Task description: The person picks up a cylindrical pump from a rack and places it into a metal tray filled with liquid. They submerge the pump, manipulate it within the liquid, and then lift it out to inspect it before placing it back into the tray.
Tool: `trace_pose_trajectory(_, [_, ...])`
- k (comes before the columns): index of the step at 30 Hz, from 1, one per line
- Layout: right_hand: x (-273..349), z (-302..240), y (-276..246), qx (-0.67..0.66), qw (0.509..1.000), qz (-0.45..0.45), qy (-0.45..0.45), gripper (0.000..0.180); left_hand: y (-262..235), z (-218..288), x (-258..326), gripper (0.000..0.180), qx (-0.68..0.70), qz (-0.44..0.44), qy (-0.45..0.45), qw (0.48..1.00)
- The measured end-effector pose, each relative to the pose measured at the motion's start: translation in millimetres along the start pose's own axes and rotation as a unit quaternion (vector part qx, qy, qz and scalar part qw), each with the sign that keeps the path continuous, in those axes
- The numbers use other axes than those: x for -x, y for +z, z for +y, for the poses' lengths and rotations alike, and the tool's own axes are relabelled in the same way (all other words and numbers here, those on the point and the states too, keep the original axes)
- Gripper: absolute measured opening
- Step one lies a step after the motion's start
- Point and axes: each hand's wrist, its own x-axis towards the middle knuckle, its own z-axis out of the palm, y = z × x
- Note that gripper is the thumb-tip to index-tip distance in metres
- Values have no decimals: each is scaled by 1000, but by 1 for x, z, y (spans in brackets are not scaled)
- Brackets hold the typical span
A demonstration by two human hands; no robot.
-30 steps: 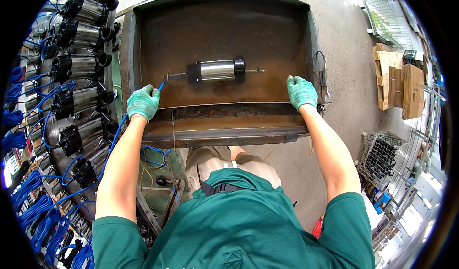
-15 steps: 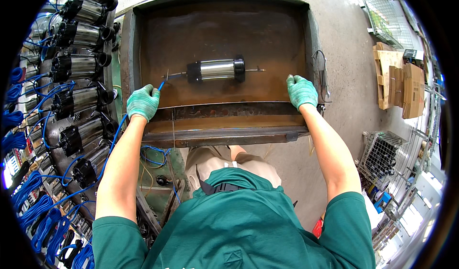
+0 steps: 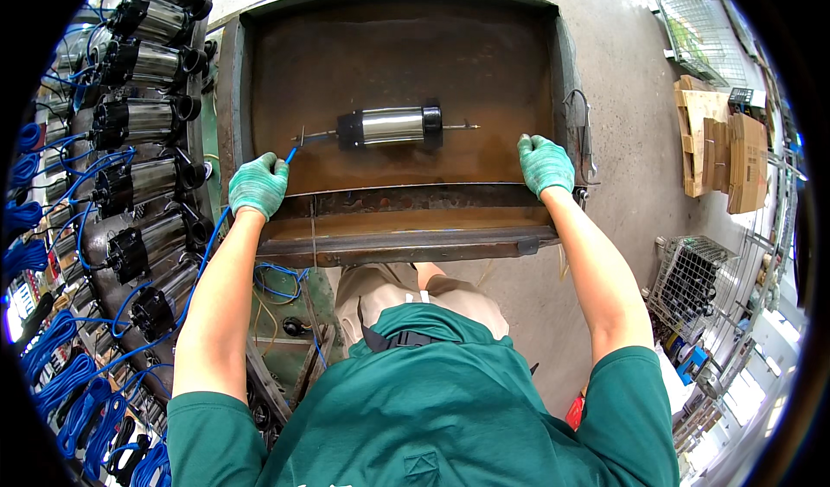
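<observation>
A cylindrical pump [image 3: 392, 126] with a shiny metal body and black end caps lies across the brown water of a metal tank [image 3: 571, 63]. Thin metal fittings stick out from both its ends. At the tank's left side my left hand [image 3: 258, 185], in a green glove, is closed around a blue cable [image 3: 290, 155] whose end points toward the pump's left fitting. The same cable trails down along my left forearm. My right hand [image 3: 546, 165], gloved alike, is closed near the tank's right wall, apart from the pump; whatever it may grip is hidden.
Several similar pumps [image 3: 147, 122] stand in a row on a rack at my left, with coiled blue cables [image 3: 73, 374] below. A metal hook [image 3: 588, 137] hangs on the tank's right side. Flattened cardboard [image 3: 745, 165] and a wire basket [image 3: 692, 279] are on the right.
</observation>
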Motion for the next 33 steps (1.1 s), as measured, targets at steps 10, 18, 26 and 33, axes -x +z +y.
trace_pose_trajectory(10, [-3, 3, 3, 0, 1000, 2, -7, 50, -1, 0, 0, 30, 4, -2, -2, 1000])
trace_pose_trajectory(18, [-3, 2, 4, 1, 1000, 4, -9, 50, 1, 0, -1, 29, -2, -4, -4, 1000])
trace_pose_trajectory(26, [-2, 2, 2, -1, 1000, 3, -5, 49, -1, 1, 0, 30, -1, -1, 1, 1000])
trace_pose_trajectory(33, [2, -2, -2, -2, 1000, 2, -1, 49, -2, 1, 1, 29, -1, -3, 0, 1000])
